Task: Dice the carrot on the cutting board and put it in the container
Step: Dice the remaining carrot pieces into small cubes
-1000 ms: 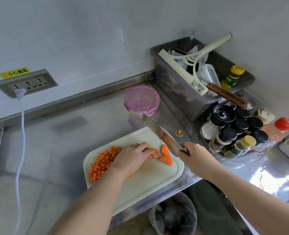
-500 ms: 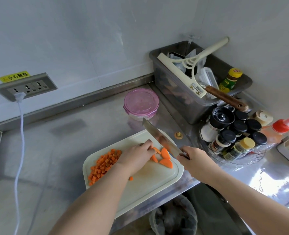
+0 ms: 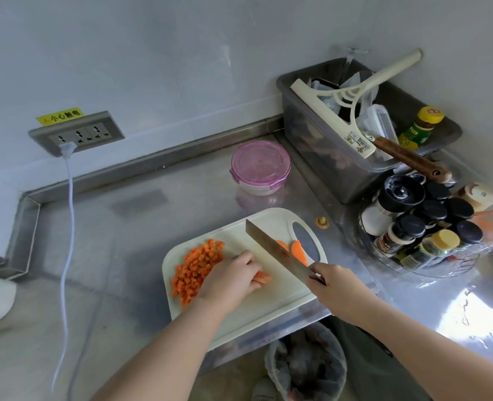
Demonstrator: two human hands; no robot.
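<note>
A white cutting board [image 3: 268, 308] lies at the counter's front edge. A pile of diced carrot [image 3: 196, 267] sits on its left part. My left hand [image 3: 230, 277] holds a few carrot strips [image 3: 263, 277] down on the board with curled fingers. My right hand [image 3: 336, 287] grips the handle of a cleaver [image 3: 277, 251], whose blade is raised just right of the strips. Two carrot slices [image 3: 297, 250] lie beyond the blade by the board's handle hole. A round container with a pink lid [image 3: 260, 166] stands behind the board, lid on.
A grey bin [image 3: 355, 169] with a squeegee and utensils stands at the back right. A rack of spice jars [image 3: 421, 227] crowds the right. A white cable [image 3: 68, 227] hangs from the wall socket on the left. A lined waste bin [image 3: 306, 369] sits below the counter edge.
My left hand drew the carrot strips toward the middle of the board, away from the two slices. The cleaver stayed raised, now between strips and slices.
</note>
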